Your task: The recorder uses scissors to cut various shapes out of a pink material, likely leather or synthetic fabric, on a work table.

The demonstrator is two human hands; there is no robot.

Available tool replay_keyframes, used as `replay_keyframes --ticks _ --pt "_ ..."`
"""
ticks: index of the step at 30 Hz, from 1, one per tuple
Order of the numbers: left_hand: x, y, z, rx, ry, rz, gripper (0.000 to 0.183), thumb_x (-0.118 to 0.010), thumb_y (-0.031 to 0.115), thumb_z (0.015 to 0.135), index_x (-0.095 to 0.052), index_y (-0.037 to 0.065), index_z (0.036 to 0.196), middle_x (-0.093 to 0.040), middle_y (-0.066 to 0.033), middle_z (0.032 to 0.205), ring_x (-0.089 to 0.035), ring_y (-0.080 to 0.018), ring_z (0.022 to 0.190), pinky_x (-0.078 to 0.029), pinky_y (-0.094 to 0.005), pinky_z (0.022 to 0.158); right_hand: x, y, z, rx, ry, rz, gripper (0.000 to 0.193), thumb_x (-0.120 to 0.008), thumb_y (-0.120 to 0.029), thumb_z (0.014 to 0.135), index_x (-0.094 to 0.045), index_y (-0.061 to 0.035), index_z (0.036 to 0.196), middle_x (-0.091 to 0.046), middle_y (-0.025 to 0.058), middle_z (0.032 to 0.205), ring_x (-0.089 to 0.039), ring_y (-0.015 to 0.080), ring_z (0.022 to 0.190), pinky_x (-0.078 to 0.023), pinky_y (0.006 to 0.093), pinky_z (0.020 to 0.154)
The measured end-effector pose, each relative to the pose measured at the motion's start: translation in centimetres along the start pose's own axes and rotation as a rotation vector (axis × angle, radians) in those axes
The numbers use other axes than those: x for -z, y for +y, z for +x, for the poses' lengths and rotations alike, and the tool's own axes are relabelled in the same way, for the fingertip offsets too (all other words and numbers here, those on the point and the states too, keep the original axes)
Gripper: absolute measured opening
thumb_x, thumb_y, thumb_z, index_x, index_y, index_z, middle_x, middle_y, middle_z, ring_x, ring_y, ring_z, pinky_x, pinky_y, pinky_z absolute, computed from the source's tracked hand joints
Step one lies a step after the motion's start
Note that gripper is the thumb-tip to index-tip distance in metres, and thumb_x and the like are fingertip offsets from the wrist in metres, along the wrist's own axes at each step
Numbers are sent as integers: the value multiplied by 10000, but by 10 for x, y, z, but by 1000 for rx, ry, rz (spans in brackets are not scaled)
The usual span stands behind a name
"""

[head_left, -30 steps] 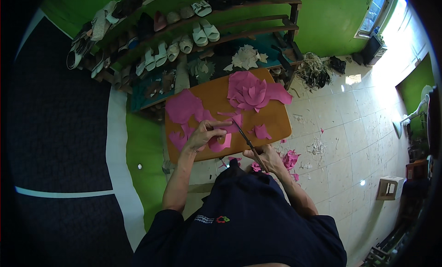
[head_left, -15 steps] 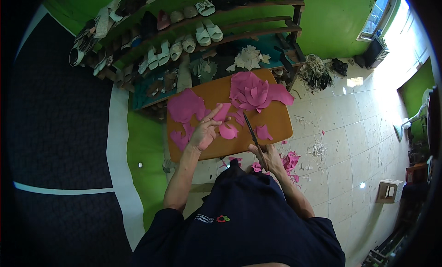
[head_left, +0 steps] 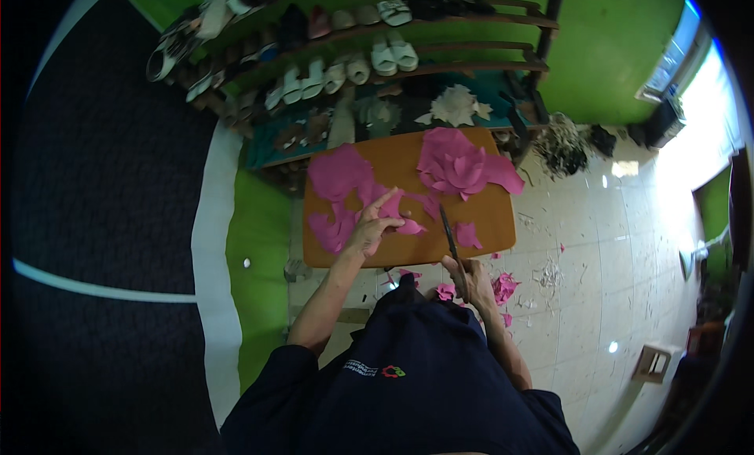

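Observation:
My left hand [head_left: 374,226] is over an orange-brown table, its fingers stretched out and apart. Its fingertips lie by a pink sheet piece [head_left: 390,207], and the thumb reaches to a smaller pink piece [head_left: 411,228]. Whether the fingers press on them is hard to tell. In my right hand [head_left: 470,278], at the table's near edge, is a pair of dark scissors [head_left: 449,232] with the blades pointing away from me. A larger pink sheet [head_left: 341,172] lies at the left. Farther right sits a layered stack of petal-shaped pink pieces [head_left: 455,169]. A small pink scrap [head_left: 468,235] rests right of the blades.
The table [head_left: 495,211] stands against a wooden rack [head_left: 440,69] holding slippers and sandals. White cut pieces [head_left: 457,106] lie on its lower shelf. Pink scraps [head_left: 504,287] and pale shreds litter the tiled floor at right. A small stool [head_left: 653,364] stands farther right.
The whole view has shifted, so the table appears farther right. My left fingers have spread lower over the pink pieces, with the thumb reaching out. The right hand still holds the scissors.

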State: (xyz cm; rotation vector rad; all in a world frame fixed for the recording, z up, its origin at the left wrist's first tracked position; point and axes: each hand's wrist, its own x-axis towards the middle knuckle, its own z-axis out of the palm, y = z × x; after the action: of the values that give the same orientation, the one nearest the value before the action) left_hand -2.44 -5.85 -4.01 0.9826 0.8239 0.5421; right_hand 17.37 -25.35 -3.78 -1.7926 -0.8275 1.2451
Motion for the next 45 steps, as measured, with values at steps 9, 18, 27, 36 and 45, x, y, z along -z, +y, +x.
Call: replay_keyframes --ticks 9,18,27,36,45 --pt "92 -57 15 -81 390 -407 602 -534 -169 821 -464 -1 1395 -632 -160 1190 -653 -289 1126 -600 -308 890 -4 5 0 -90 -114 -117 642 -654 -607 875 -635 24 756 -483 18 566 -478 123 561 -367 338 532" --pt "163 -46 -11 -334 636 -261 781 -652 -85 797 -366 89 1503 -536 -178 1363 -581 -298 1204 -510 -377 1002 -18 6 15 27 -111 -194 716 -649 -658 848 -645 45 714 -486 36 537 -481 134 493 -385 330 473" --pt "104 -119 53 -346 437 598 547 -595 291 979 -478 -11 1420 -387 -232 1527 -308 -379 1447 -245 -425 1192 -15 -27 -1 -73 -25 -225 687 -620 -613 887 -660 54 732 -514 87 532 -484 158 515 -371 376 511" --pt "44 -192 184 -460 3 1119 706 -537 368 981 -255 52 1546 -213 -204 1611 -185 -419 1482 -198 -625 1154 -4 30 -25 -309 286 -22 612 -679 -610 851 -622 -11 735 -462 -7 511 -464 82 435 -369 278 415" --pt "-57 -257 115 -510 -99 1320 682 -536 400 957 -341 65 1518 -244 -169 1612 -174 -399 1495 -146 -667 1152 4 44 -49 -426 459 93 640 -689 -624 845 -624 1 720 -476 0 485 -465 85 405 -352 276 402"
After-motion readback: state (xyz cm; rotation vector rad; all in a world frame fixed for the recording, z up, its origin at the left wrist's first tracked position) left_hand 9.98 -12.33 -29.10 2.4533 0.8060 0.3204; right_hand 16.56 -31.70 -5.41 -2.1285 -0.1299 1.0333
